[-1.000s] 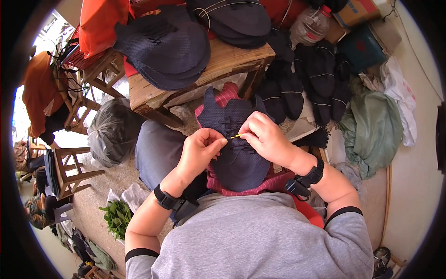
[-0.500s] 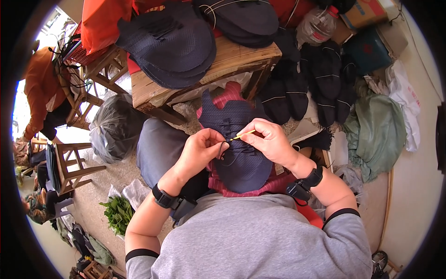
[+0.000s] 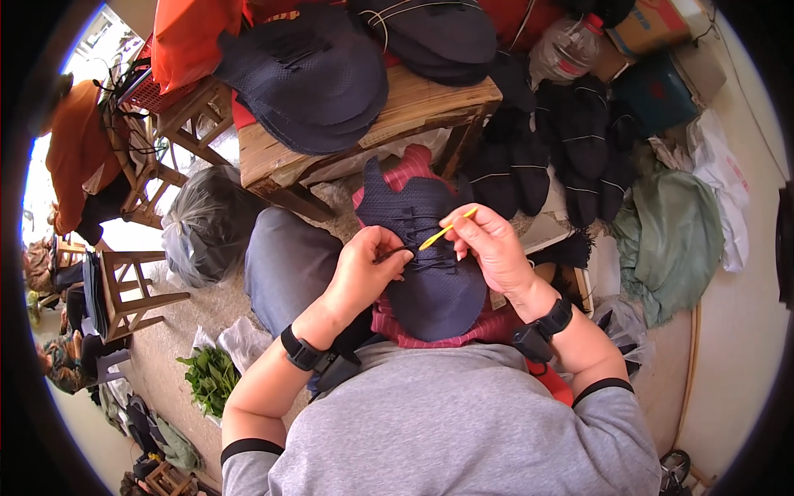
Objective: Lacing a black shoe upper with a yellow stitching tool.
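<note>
Across my lap, on a red striped cloth [image 3: 385, 328], lies a dark navy mesh shoe upper [image 3: 434, 306] with black laces crossing its middle. My left hand [image 3: 360, 269] is closed in a pinch on a black shoelace [image 3: 404, 250] at the upper's left side. Between thumb and fingers my right hand [image 3: 496, 255] grips a thin yellow needle-like tool [image 3: 447, 229]. Its tip slants down to the left, close to my left fingertips. Whether the lace runs through the tool is too small to tell.
A wooden bench [image 3: 413, 103] ahead bears stacked navy uppers [image 3: 310, 83]. Bundled black uppers [image 3: 583, 136] lie to its right, beside a green sack [image 3: 670, 236]. Leftward are a grey plastic bag [image 3: 207, 223], a wooden stool [image 3: 136, 289], leafy greens [image 3: 208, 382] and a person in orange [image 3: 83, 165].
My right hand has moved slightly to the right, and more of the yellow tool now shows, tilted more steeply. My left hand keeps its pinch on the lace, shifted slightly right.
</note>
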Demonstrator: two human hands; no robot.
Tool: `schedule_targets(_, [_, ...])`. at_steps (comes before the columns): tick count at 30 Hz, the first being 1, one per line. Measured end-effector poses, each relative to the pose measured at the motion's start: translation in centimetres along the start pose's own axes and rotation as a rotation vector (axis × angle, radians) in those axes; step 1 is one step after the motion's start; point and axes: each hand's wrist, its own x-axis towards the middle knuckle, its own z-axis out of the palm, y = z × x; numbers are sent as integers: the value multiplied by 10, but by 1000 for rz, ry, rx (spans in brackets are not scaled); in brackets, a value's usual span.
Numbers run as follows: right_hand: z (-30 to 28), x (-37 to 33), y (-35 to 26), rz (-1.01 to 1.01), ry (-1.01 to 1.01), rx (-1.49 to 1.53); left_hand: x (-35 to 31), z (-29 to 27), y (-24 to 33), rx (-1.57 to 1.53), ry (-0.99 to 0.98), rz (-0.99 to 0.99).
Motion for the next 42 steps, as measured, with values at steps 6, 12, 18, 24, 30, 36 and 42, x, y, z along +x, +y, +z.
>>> schedule_targets(6, [14, 3, -8, -395, -128, -617, 1, -2, -1, -18, -9, 37])
schedule_targets(12, [4, 8, -3, 17, 47, 20, 0, -5, -1, -60, -10, -24])
schedule_targets(18, [-2, 10, -6, 81, 58, 199, -2, -5, -9, -49, -51, 45])
schedule_targets(24, [17, 9, -9, -17, 58, -240, -2, -2, -7, -74, -52, 55])
schedule_targets(30, [18, 18, -29, 234, -36, -148, -4, -2, -8, -71, -18, 66])
schedule_targets(36, [20, 19, -33, 248, -81, -121, -3, -1, -9, -88, -2, 62])
schedule_targets(42, [18, 15, -19, -42, 12, -631, -3, -1, -9, -68, 6, 51])
